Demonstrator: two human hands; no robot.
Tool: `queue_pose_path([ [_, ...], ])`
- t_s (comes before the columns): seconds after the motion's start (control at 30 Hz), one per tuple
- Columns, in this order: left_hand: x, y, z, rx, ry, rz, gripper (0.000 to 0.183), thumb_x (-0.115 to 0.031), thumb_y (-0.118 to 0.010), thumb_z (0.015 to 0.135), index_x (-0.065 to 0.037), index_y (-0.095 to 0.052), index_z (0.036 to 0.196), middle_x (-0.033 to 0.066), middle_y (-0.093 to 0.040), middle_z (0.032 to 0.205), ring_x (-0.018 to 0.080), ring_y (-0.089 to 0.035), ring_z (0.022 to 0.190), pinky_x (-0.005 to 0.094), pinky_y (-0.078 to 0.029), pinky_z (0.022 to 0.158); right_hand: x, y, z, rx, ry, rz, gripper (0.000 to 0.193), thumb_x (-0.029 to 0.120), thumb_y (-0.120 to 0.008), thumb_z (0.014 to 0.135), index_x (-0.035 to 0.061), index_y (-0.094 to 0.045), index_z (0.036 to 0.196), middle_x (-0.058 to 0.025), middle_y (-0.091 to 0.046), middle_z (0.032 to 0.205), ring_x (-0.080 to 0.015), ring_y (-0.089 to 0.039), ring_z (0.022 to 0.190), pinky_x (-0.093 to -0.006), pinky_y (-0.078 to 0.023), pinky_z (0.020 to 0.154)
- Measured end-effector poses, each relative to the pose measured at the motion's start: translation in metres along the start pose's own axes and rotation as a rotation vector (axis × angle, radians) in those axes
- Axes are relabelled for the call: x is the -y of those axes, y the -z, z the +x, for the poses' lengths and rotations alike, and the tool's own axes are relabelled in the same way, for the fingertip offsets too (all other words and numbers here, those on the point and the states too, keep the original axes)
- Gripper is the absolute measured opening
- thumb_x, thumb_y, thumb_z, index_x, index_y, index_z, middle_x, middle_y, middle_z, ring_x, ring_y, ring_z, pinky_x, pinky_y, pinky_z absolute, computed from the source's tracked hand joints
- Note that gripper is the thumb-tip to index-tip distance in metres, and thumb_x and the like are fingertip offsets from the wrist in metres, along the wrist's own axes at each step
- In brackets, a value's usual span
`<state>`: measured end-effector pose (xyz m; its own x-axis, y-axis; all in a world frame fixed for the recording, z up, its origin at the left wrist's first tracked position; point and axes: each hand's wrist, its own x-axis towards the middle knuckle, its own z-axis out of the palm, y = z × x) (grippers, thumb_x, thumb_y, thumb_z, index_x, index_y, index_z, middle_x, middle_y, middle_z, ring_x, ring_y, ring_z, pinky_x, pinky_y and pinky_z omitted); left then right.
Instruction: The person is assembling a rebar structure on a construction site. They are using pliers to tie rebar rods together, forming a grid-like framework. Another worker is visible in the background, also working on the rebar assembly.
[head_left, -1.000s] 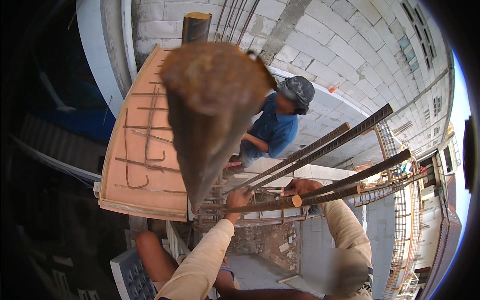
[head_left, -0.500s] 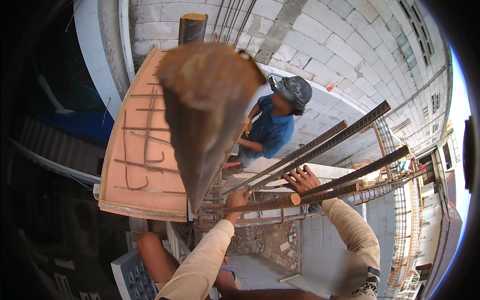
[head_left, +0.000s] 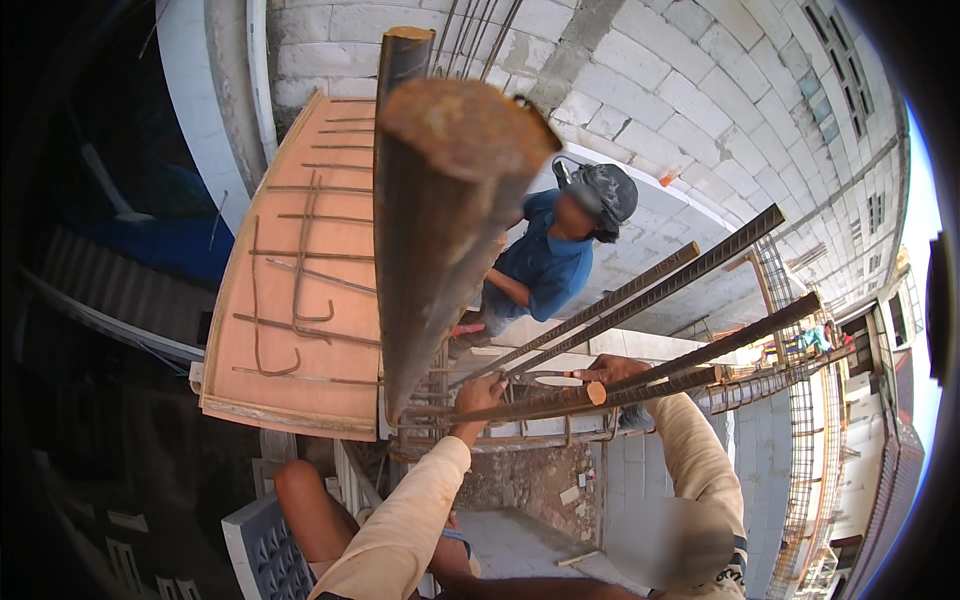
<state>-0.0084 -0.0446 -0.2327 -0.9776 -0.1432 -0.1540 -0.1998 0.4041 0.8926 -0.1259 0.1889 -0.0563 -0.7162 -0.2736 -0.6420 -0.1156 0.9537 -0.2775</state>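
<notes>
My left hand [head_left: 480, 394] is closed, its fingertips together at the rebar cage [head_left: 540, 432] near the foot of the standing bars; what they pinch is too small to make out. To its right, my right hand [head_left: 612, 372] is closed around the handle end of dark metal pincers [head_left: 545, 378], whose jaws point left toward my left fingertips. A cut rebar end [head_left: 575, 398] and another ribbed bar [head_left: 740, 340] partly cover the right hand. Two more ribbed bars [head_left: 650, 295] slant up behind the hands.
Thick upright steel bars [head_left: 440, 220] rise close in front of me. On the left, plywood formwork [head_left: 290, 350] carries several thin bars, some hooked. Beyond the cage stands a person in a blue shirt [head_left: 555, 250], before a block wall [head_left: 690, 90]. A rubble-strewn pit [head_left: 540, 485] lies below.
My right hand has gone from spread fingers to closed around the pincers' handles, lower behind the bar. My left hand stays at the cage. The view has shifted slightly.
</notes>
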Motion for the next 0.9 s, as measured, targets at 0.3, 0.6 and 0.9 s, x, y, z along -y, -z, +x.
queue_pose_path([
  [0.3, 0.005, -0.008, -0.001, -0.021, 0.019, 0.022, 0.024, -0.030, -0.061, 0.096, -0.016, -0.070, 0.114, 0.0212, -0.070, 0.092, 0.0460, -0.066, 0.090, 0.0555, -0.050, 0.076, -0.032, -0.015, 0.009, 0.287, 0.143, 0.014, 0.054, 0.034, -0.079, 0.082, 0.0033, -0.056, 0.121, -0.0169, -0.071, 0.085, -0.0328, -0.071, 0.086, -0.0447, -0.056, 0.077],
  [0.6, 0.016, -0.015, 0.003, -0.034, -0.051, 0.030, 0.026, -0.031, -0.062, 0.096, -0.016, -0.070, 0.115, 0.0245, -0.069, 0.092, 0.0466, -0.065, 0.090, 0.0550, -0.050, 0.075, 0.002, -0.031, -0.030, -0.252, 0.674, -0.856, 0.045, 0.018, -0.068, 0.082, 0.0112, -0.056, 0.125, -0.0088, -0.053, 0.119, -0.0320, -0.057, 0.106, -0.0444, -0.054, 0.090],
  [0.9, 0.018, -0.016, 0.004, -0.012, -0.019, 0.053, 0.029, -0.032, -0.062, 0.095, -0.019, -0.069, 0.120, 0.0252, -0.069, 0.092, 0.0472, -0.065, 0.090, 0.0550, -0.050, 0.075, -0.025, -0.037, 0.024, -0.455, 0.758, -0.912, 0.021, 0.036, -0.062, 0.087, 0.0229, -0.069, 0.102, -0.0139, -0.055, 0.114, -0.0364, -0.046, 0.127, -0.0602, -0.029, 0.115],
])
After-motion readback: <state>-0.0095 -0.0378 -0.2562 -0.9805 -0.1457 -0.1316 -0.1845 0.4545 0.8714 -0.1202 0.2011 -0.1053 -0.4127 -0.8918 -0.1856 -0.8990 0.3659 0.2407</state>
